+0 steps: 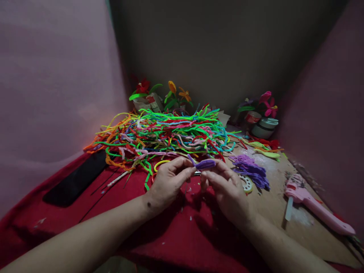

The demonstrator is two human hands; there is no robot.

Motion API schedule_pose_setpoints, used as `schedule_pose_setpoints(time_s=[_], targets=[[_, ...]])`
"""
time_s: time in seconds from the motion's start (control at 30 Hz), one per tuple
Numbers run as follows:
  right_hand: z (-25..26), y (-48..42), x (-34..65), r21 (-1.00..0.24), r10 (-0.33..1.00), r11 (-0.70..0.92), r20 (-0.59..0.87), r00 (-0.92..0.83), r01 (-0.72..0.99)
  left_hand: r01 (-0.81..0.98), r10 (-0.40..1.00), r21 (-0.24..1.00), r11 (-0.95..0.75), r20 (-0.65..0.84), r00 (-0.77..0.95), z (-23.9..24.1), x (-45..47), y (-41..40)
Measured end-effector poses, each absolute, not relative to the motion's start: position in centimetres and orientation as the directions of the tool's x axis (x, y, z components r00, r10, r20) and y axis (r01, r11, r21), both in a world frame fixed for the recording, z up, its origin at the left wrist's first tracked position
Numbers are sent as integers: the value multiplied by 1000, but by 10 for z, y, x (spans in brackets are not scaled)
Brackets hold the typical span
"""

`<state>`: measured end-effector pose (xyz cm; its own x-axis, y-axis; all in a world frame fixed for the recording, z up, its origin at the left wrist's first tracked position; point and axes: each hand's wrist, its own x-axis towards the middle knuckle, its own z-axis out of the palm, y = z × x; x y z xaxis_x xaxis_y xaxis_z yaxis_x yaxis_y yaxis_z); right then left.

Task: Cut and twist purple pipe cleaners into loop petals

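Note:
A purple pipe cleaner (206, 164), bent into a looped petal shape with a short tail at its left, is held up over the red cloth. My left hand (167, 180) pinches its left end between thumb and fingers. At the right end, the closed fingers of my right hand (231, 191) hold the loop. Behind my hands lies a large tangled pile of coloured pipe cleaners (176, 132). Partly hidden by my left hand are yellow and red finger loops, apparently of scissors (161, 164). A bunch of purple pipe-cleaner pieces (251, 173) lies beyond my right hand.
A pink glue gun (318, 206) rests on a brown board (270, 212) at right. Beside my right hand sits a white perforated spool (247, 184). A black flat object (75, 182) lies left. Pipe-cleaner flowers (184, 94) and a lidded jar (265, 128) stand at the back.

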<state>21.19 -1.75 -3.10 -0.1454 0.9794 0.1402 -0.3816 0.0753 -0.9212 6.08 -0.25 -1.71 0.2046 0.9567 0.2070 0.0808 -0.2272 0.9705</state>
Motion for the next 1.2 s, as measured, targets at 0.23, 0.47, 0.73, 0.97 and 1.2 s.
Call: schedule_pose_setpoints(time_s=[0.23,0.47,0.73,0.97,1.2], targets=[[-29,-15,214,-911,982,47,116,-146,-409,311,812,756,-576,489,317,-16,55,-8],[-23,-18,217,-966,969,218,231,-86,-142,122,905,988,-92,32,425,-4,57,-3],[-30,-11,216,-932,988,77,120,-102,-355,103,920,995,3,-43,388,-3,58,-5],[-31,-11,215,-924,995,38,71,-74,-380,97,913,991,90,-121,390,-4,59,-4],[-27,-11,217,-916,991,51,97,-96,-399,6,901,980,198,-184,393,-10,61,-3]])
